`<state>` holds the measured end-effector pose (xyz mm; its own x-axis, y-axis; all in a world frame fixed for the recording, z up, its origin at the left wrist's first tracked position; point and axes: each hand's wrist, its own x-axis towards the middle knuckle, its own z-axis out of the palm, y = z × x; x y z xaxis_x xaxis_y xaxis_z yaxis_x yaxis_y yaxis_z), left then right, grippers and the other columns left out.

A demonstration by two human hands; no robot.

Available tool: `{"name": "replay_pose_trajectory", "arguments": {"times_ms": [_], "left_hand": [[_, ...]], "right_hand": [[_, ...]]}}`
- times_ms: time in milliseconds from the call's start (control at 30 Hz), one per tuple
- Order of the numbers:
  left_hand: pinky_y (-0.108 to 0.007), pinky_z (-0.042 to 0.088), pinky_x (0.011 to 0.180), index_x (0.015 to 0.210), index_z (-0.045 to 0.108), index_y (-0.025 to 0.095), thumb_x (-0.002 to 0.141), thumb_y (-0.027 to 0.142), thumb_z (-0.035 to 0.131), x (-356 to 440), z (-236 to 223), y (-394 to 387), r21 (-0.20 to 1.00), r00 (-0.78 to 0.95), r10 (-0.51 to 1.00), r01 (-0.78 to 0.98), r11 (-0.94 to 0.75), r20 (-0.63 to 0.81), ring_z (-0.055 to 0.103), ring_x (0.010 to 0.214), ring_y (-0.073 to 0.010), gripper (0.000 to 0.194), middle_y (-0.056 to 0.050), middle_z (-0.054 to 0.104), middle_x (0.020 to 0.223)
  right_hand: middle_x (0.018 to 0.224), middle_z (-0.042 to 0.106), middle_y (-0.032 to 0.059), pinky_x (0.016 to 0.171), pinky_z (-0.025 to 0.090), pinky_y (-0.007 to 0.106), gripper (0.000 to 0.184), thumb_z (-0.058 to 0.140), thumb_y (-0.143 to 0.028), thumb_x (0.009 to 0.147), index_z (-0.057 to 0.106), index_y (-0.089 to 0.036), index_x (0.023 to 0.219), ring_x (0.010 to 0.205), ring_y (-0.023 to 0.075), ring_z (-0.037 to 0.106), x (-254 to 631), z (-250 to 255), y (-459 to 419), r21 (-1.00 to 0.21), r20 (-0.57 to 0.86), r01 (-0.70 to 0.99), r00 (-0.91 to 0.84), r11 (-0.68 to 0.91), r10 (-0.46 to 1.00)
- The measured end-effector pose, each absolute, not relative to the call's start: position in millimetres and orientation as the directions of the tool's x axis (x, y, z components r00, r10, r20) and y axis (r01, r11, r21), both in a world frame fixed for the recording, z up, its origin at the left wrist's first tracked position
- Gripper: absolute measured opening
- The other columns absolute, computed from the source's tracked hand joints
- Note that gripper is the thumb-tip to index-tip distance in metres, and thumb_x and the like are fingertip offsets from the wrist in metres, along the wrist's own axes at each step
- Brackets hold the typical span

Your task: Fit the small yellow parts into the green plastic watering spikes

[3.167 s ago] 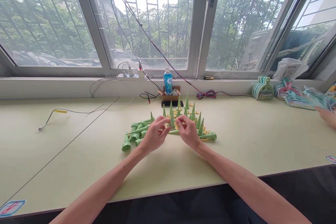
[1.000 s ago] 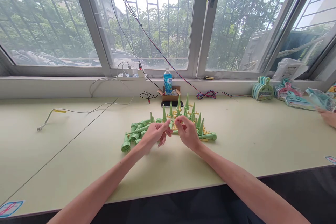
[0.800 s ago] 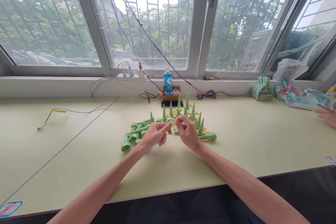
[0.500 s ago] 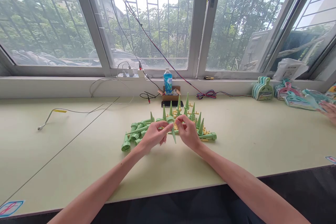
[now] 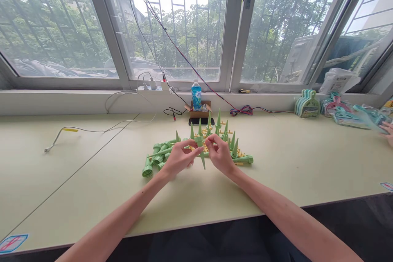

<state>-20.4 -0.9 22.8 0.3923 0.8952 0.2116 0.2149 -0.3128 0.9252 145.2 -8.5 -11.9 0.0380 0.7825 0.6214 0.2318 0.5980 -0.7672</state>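
Note:
My left hand [image 5: 181,154] grips a green plastic plant watering spike [image 5: 202,159] by its wide cap end, with the point aimed down. My right hand [image 5: 219,153] is closed in a pinch right beside the cap; whatever its fingertips hold is too small to make out. Behind both hands lies a pile of similar green spikes [image 5: 236,148], some standing point up and some on their sides. Small yellow plastic pieces [image 5: 241,155] are scattered among them. To the left, several more spikes [image 5: 147,168] lie heaped, and their hollow threaded ends show.
A blue bottle [image 5: 196,97] and a small cardboard box [image 5: 200,114] stand at the back, behind a dark phone [image 5: 196,121]. Cables [image 5: 245,110] run along the wall. At right are bagged pastel items [image 5: 350,116] and another person's hand [image 5: 387,131].
The spike in my left hand has tilted slightly more upright, its cap now showing more clearly. At the far right, the other person's hand has shifted along with a clear bag.

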Motion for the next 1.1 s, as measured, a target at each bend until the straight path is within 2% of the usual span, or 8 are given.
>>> {"name": "replay_pose_trajectory", "arguments": {"times_ms": [300, 600, 867, 967, 1100], "left_hand": [[-0.018, 0.033, 0.039, 0.082, 0.064, 0.019, 0.070, 0.042, 0.077, -21.2, 19.1, 2.7, 0.930, 0.363, 0.901, 0.184, -0.317, 0.236, 0.045, 0.043, -0.0070, 0.029, 0.005, 0.053, 0.057], [-0.018, 0.036, 0.040, 0.084, 0.064, 0.019, 0.072, 0.037, 0.076, -20.1, 20.5, 0.8, 0.918, 0.354, 0.894, 0.178, -0.353, 0.275, 0.040, 0.044, -0.0054, 0.025, 0.004, 0.054, 0.060], [-0.018, 0.037, 0.041, 0.081, 0.061, 0.018, 0.074, 0.036, 0.074, -18.3, 23.4, -1.1, 0.909, 0.369, 0.883, 0.182, -0.374, 0.290, 0.044, 0.045, -0.0048, 0.023, 0.003, 0.056, 0.069], [-0.018, 0.037, 0.041, 0.083, 0.061, 0.018, 0.075, 0.034, 0.074, -18.2, 21.7, -0.3, 0.911, 0.367, 0.887, 0.190, -0.366, 0.280, 0.044, 0.045, -0.0046, 0.022, 0.002, 0.056, 0.070], [-0.018, 0.038, 0.040, 0.090, 0.060, 0.019, 0.074, 0.034, 0.075, -18.6, 19.4, 1.2, 0.918, 0.361, 0.892, 0.179, -0.354, 0.273, 0.048, 0.047, -0.0052, 0.027, 0.001, 0.060, 0.081]], "right_hand": [[0.067, 0.044, -0.0030, 0.042, 0.027, 0.022, 0.030, 0.048, -0.046, 0.095, 0.048, -0.020, 0.079, 0.047, 0.0080, 0.031, 145.4, -11.7, -8.7, -0.783, 0.604, 0.213, 0.030, 0.585, 0.797], [0.066, 0.044, -0.0033, 0.043, 0.028, 0.022, 0.030, 0.048, -0.046, 0.095, 0.049, -0.020, 0.079, 0.048, 0.0082, 0.031, 144.9, -13.7, -6.7, -0.788, 0.600, 0.193, 0.025, 0.585, 0.800], [0.066, 0.044, -0.0036, 0.044, 0.026, 0.022, 0.030, 0.048, -0.044, 0.096, 0.051, -0.019, 0.081, 0.049, 0.0076, 0.030, 144.7, -13.1, -7.2, -0.786, 0.603, 0.192, 0.031, 0.588, 0.797], [0.064, 0.043, -0.0041, 0.044, 0.026, 0.022, 0.030, 0.047, -0.044, 0.097, 0.051, -0.019, 0.081, 0.048, 0.0077, 0.031, 145.8, -14.9, -6.8, -0.789, 0.598, 0.195, 0.031, 0.582, 0.801], [0.061, 0.041, -0.0047, 0.044, 0.026, 0.022, 0.028, 0.047, -0.043, 0.097, 0.051, -0.020, 0.083, 0.047, 0.0083, 0.034, 147.6, -16.3, -6.7, -0.788, 0.598, 0.224, 0.056, 0.574, 0.799]]}}
